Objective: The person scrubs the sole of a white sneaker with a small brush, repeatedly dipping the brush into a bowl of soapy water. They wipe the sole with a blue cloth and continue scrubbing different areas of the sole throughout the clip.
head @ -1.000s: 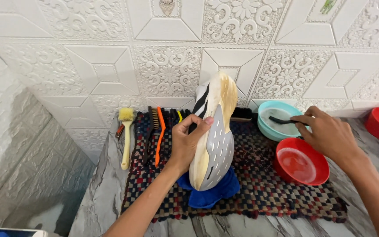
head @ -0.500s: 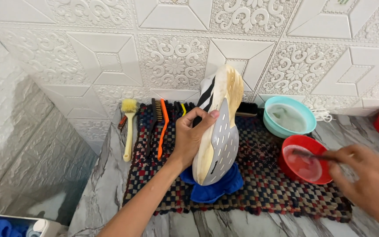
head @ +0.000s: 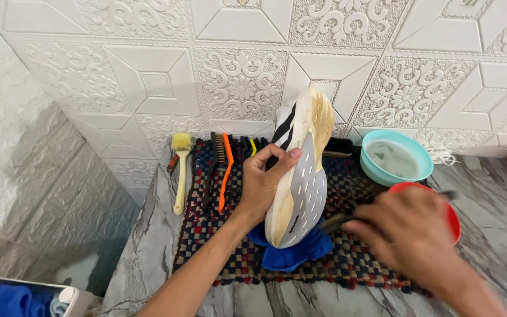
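While the left hand (head: pixel 263 186) keeps gripping one upright shoe (head: pixel 300 170) on the blue cloth (head: pixel 291 253), the right hand (head: pixel 415 235) has swung over, closed on seemingly a dark brush (head: pixel 338 221); two bowls (head: pixel 397 158) beside.

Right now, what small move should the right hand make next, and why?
Probably bring the brush up against the sole of the shoe. The left hand holds the shoe upright on the blue cloth, sole outward, and the right hand carries the brush just short of it.
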